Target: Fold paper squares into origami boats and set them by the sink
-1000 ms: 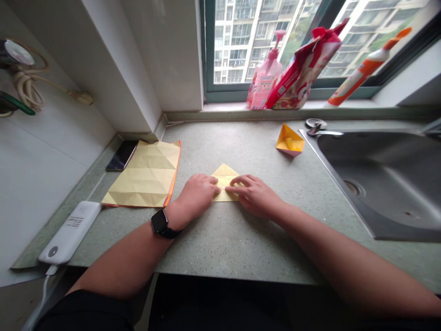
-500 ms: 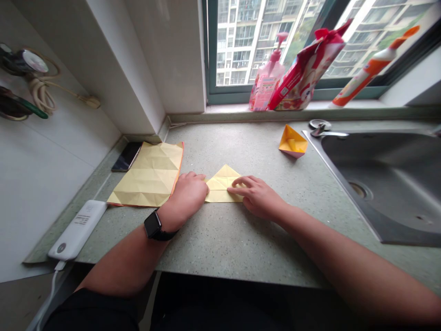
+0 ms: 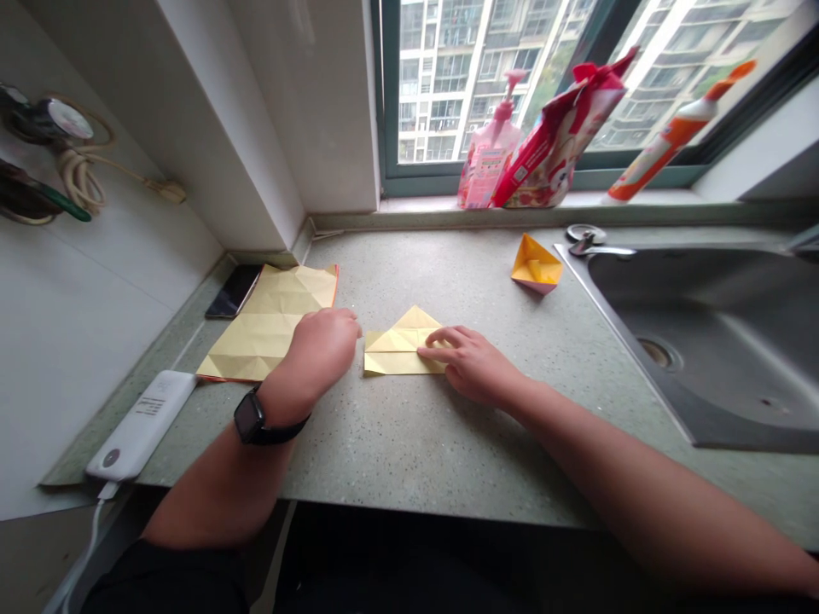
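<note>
Going left to right along the speckled grey-green stone table (image 3: 397, 452). Far left on the wall, a coil of beige cord (image 3: 80, 166). Near left edge, a white power bank (image 3: 141, 426) with its white cable running off the table. Behind it, a black smartphone (image 3: 234, 292) lies against the wall. Next to the phone, a creased, unfolded yellow paper sheet (image 3: 269, 324) with a red-orange edge lies flat.

My left hand (image 3: 323, 350), black smartwatch (image 3: 251, 418) on the wrist, sits on the table with its fingers (image 3: 342, 320) curled, loosely closed, nothing in them. It is just beside the work, not touching it.

Work piece: a folded yellow paper piece (image 3: 400, 350), pointed at the far end, flat on the table at centre, between my hands. My right hand (image 3: 473, 367) is on its right side, fingers (image 3: 430, 350) extended and resting on top, no pinch.

Far right of that, a small yellow-and-pink folded paper boat (image 3: 536, 264), then a stainless steel sink (image 3: 697, 341). On the far window sill: pink pump bottle (image 3: 490, 158), red printed pouch (image 3: 550, 145), orange-and-white bottle (image 3: 665, 145).
</note>
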Tool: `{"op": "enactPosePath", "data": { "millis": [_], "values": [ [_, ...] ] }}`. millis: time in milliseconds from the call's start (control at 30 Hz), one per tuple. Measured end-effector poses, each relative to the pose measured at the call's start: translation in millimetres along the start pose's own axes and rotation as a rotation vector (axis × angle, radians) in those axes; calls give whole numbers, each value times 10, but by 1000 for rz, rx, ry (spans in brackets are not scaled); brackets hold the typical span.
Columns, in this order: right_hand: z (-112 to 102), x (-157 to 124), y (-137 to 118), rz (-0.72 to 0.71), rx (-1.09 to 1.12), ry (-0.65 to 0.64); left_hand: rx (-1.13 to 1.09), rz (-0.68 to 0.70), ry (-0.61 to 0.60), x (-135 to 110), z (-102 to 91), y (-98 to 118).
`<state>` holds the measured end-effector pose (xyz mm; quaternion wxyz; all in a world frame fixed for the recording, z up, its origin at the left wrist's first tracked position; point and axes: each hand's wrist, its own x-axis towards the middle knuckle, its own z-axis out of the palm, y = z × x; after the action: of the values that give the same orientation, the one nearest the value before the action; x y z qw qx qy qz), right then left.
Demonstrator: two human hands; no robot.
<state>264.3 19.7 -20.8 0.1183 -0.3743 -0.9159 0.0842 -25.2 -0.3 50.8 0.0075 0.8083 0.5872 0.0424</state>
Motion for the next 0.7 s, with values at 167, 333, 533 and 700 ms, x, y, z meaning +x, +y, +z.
{"op": "enactPosePath", "data": {
  "millis": [167,333,533,700],
  "values": [
    [-1,-2,-9,-3,-6,16,-34,189,45,-56,-69,231],
    [-19,7,-20,-17,-12,21,-58,369,-50,-48,274,409],
    [-17,1,-45,-6,-17,19,-133,364,47,-62,509,452],
    [-11,-2,-59,10,-32,19,-134,340,39,-46,552,483]
  ]
}}
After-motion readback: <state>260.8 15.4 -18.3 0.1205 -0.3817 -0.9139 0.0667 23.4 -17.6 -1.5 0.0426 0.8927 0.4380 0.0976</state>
